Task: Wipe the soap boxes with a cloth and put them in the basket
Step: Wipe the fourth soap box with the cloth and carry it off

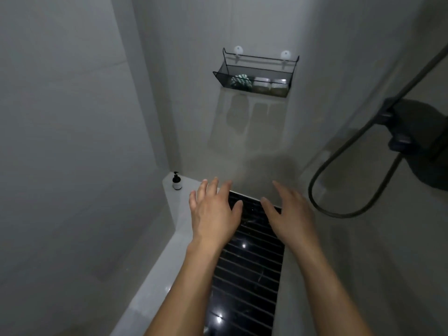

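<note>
Head view: left hand [213, 209] and right hand [288, 214] spread flat, fingers apart, holding nothing, above the black grooved floor [252, 263]. Soap boxes [270, 84] and striped cloth [240, 81] lie inside the wall-hung basket [219, 77].

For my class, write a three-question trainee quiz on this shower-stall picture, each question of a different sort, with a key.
1. True or false: the left hand grips the cloth.
2. Multiple choice: the pump bottle stands A) in the basket B) on the pale ledge in the corner C) on the dark grate.
3. Fill in: beside the cloth in the wall-hung basket lie two soap ____.

Key
1. False: both it and the right hand are open and hold nothing; the cloth lies in the basket.
2. B
3. boxes
</note>
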`<state>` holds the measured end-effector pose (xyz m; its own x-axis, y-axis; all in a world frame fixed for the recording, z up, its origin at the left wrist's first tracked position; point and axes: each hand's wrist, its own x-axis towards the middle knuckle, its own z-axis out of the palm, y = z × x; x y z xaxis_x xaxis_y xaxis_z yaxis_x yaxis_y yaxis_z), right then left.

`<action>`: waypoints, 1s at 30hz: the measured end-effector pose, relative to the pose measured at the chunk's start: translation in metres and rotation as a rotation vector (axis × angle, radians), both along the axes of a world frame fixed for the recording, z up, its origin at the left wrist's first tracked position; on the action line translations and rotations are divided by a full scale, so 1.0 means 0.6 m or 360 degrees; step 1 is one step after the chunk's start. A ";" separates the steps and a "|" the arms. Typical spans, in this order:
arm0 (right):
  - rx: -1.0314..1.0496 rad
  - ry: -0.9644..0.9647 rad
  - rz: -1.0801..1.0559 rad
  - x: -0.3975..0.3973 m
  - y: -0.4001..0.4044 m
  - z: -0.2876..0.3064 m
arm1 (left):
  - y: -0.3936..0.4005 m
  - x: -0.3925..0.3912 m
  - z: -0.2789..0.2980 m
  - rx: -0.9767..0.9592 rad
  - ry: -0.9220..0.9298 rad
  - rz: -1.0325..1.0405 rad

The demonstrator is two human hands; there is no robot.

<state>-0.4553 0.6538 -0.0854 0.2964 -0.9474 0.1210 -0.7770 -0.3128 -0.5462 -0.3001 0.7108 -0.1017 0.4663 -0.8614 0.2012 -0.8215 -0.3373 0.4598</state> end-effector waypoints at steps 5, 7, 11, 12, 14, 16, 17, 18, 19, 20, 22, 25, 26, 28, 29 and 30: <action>-0.0029 -0.0058 0.0080 0.052 -0.147 0.017 | -0.132 0.041 0.020 -0.0016 -0.0014 0.0115; -0.0033 -0.0054 0.0103 0.067 -0.190 0.020 | -0.173 0.051 0.024 -0.0030 -0.0025 0.0119; -0.0038 -0.0049 0.0100 0.096 -0.277 0.028 | -0.261 0.078 0.028 -0.0050 -0.0014 0.0099; -0.0046 -0.0054 0.0094 0.104 -0.299 0.030 | -0.284 0.086 0.029 -0.0055 -0.0016 0.0091; -0.0067 -0.0063 0.0063 0.121 -0.344 0.032 | -0.335 0.105 0.029 -0.0065 -0.0018 0.0070; -0.0099 -0.0047 0.0018 0.139 -0.391 0.032 | -0.392 0.128 0.030 -0.0086 -0.0017 0.0038; -0.0112 -0.0042 -0.0012 0.147 -0.415 0.032 | -0.422 0.139 0.030 -0.0095 -0.0013 0.0013; -0.0120 -0.0046 -0.0045 0.156 -0.439 0.031 | -0.453 0.151 0.031 -0.0103 -0.0010 -0.0019; -0.0123 -0.0050 -0.0081 0.166 -0.463 0.032 | -0.484 0.163 0.033 -0.0104 -0.0008 -0.0058; -0.0120 -0.0049 -0.0118 0.176 -0.487 0.034 | -0.514 0.176 0.037 -0.0100 -0.0006 -0.0104; -0.0114 -0.0039 -0.0189 0.200 -0.534 0.044 | -0.572 0.204 0.048 -0.0104 -0.0002 -0.0189; -0.0130 -0.0095 -0.0304 0.243 -0.601 0.071 | -0.655 0.250 0.077 -0.0153 0.0008 -0.0304; -0.0141 -0.0114 -0.0338 0.257 -0.624 0.082 | -0.683 0.266 0.089 -0.0169 -0.0003 -0.0333; -0.0165 -0.0133 -0.0395 0.282 -0.665 0.099 | -0.735 0.295 0.108 -0.0194 -0.0028 -0.0389; -0.0176 -0.0147 -0.0419 0.292 -0.683 0.107 | -0.759 0.307 0.116 -0.0208 -0.0033 -0.0416; -0.0186 -0.0166 -0.0442 0.301 -0.701 0.113 | -0.782 0.318 0.124 -0.0223 -0.0035 -0.0442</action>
<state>-0.2747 0.2330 -0.0173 0.0084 -0.9682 0.2501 -0.7833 -0.1618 -0.6002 -0.1090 0.2417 -0.0274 0.2114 -0.9185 0.3342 -0.8836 -0.0334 0.4671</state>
